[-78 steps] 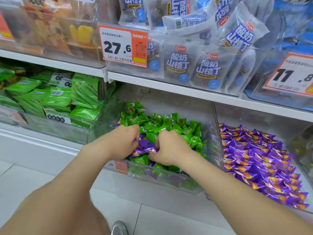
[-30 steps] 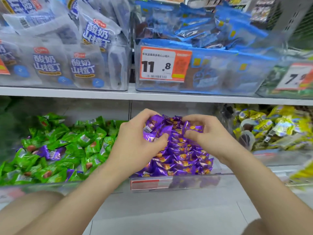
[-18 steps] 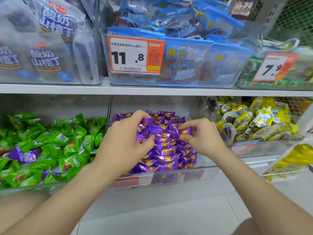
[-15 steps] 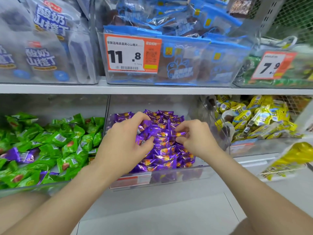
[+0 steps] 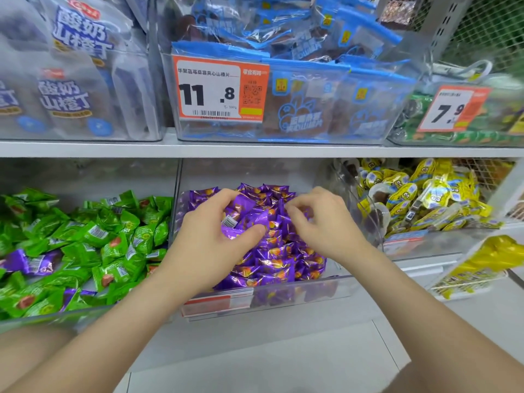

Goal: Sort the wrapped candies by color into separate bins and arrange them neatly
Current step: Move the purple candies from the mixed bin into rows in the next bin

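A shop shelf [image 5: 255, 150] carries clear bins in a row. In the middle bin [image 5: 297, 290] lie the purple candies [image 5: 278, 259], heaped, all of one color. The left hand [image 5: 215, 236] curls its fingers around a small bunch of them, thumb pressed on top. The right hand [image 5: 326, 222] pinches a wrapper on the heap with bent fingers. I judge this the arranging step. A few purple strays [image 5: 17, 260] lie among the green candies [image 5: 113, 236] in the left bin (sorting is not finished), so the next move should fetch these.
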Demonstrator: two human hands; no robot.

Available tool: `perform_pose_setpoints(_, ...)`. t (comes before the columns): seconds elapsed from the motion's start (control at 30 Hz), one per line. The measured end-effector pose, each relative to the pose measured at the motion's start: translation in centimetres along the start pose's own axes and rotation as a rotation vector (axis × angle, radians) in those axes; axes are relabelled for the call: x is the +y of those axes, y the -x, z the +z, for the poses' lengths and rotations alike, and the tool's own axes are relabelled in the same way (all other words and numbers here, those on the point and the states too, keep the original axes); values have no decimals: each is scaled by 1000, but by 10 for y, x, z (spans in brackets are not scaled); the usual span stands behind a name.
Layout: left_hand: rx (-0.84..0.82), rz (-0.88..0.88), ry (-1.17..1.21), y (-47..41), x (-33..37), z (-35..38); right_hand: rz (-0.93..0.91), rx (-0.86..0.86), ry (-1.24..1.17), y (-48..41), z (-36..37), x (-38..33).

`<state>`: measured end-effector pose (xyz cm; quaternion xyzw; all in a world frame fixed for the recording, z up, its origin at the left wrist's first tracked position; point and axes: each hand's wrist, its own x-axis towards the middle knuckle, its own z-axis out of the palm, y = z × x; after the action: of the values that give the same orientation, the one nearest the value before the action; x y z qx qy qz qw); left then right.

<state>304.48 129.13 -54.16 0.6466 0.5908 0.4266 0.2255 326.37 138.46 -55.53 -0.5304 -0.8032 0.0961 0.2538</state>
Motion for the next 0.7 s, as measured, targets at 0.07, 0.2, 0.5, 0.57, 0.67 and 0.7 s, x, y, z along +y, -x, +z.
perform_pose_setpoints(0.07,-27,-58,136,-1,3,0,81,-195,-575,11,-16,-27)
perform_pose_setpoints(0.2,-23,-120,240,-2,7,1,-81,-317,-718,29,-22,-50)
perform_pose_setpoints(0.5,-50,-187,3,-1,-1,4,28,-80,-439,11,-26,1)
perform_pose_setpoints(0.57,-32,-153,-98,-1,-1,6,31,-66,-268,8,-29,17)
perform_pose_setpoints(0.67,-22,-99,-107,2,0,9,5,-133,-12,10,-27,28)
perform_pose_setpoints(0.7,-27,-86,-108,2,0,9,-10,-170,56,10,-24,30)
